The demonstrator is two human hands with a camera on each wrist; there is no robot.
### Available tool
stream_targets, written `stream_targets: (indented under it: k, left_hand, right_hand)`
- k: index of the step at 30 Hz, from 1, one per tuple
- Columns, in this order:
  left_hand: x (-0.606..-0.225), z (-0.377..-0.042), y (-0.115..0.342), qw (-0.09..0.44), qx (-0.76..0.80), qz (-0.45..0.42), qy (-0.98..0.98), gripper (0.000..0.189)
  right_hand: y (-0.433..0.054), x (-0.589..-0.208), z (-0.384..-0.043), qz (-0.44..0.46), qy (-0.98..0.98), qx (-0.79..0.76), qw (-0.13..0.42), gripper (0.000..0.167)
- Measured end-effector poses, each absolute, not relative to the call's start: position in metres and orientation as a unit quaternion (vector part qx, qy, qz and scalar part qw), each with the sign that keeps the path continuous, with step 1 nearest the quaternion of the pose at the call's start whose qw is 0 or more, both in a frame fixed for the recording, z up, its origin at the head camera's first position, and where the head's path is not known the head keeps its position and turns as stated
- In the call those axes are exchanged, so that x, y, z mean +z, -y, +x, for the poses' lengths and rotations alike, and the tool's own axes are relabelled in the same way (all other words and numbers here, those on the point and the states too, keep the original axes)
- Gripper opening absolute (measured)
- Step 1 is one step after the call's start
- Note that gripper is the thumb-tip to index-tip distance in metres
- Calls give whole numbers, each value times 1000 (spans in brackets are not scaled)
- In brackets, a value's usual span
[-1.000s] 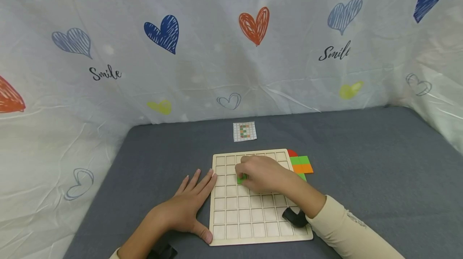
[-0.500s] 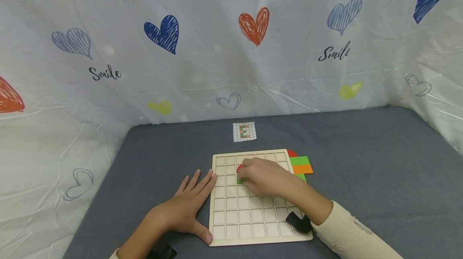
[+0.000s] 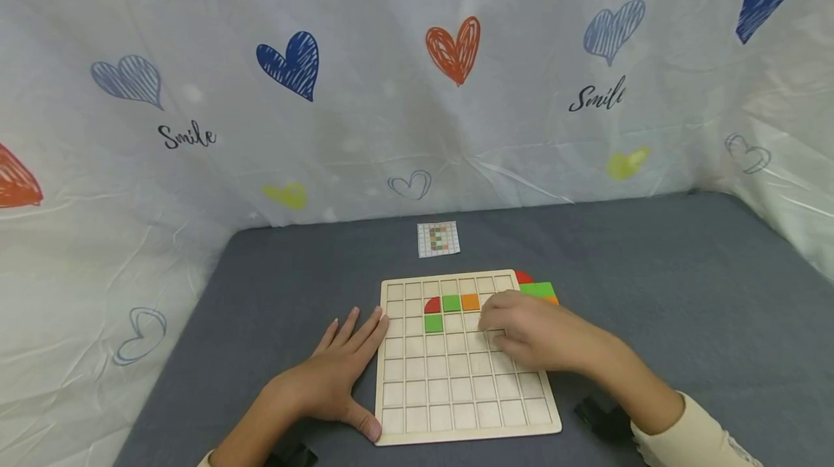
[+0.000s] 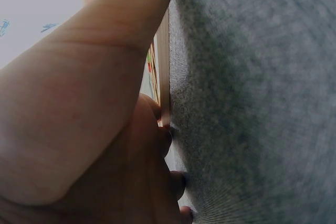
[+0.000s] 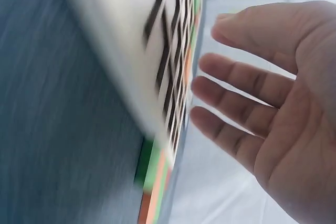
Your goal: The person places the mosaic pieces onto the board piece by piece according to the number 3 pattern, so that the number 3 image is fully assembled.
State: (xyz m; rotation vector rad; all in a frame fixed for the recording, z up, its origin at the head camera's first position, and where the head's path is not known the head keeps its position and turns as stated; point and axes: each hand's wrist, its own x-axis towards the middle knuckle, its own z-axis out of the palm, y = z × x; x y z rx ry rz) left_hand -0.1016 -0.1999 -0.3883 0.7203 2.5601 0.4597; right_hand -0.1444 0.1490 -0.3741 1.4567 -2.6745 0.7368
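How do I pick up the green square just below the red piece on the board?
Try pinching the green square by its left and right edges, coming down from above on your near side. It lies flat on the board; the red piece sits next to its far side, while only bare board borders the other three, so there's probably more room.

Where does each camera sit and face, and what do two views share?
Head: on the head, facing forward and down at the pale wooden grid board; left hand, right hand and forearms show.
Left wrist: on that wrist, facing the board's edge and grey fabric surface; left hand shows.
Right wrist: on that wrist, facing the blurred board; right hand shows.
Head and right wrist both show board and right hand.
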Motion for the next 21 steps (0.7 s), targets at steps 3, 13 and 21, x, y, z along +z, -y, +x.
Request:
stream_targets:
  k: [3, 13, 21]
  left_hand:
    - [-389, -101, 200, 220, 165, 259, -926, 141]
    - [-389, -102, 199, 220, 163, 259, -926, 141]
    - [-388, -102, 200, 219, 161, 256, -928, 142]
  right_hand:
    - [-169, -374, -150, 437, 867, 239, 10, 22]
    - [-206, -370, -165, 329, 928, 172, -20, 25]
    - [-208, -370, -168, 306, 940, 149, -34, 20]
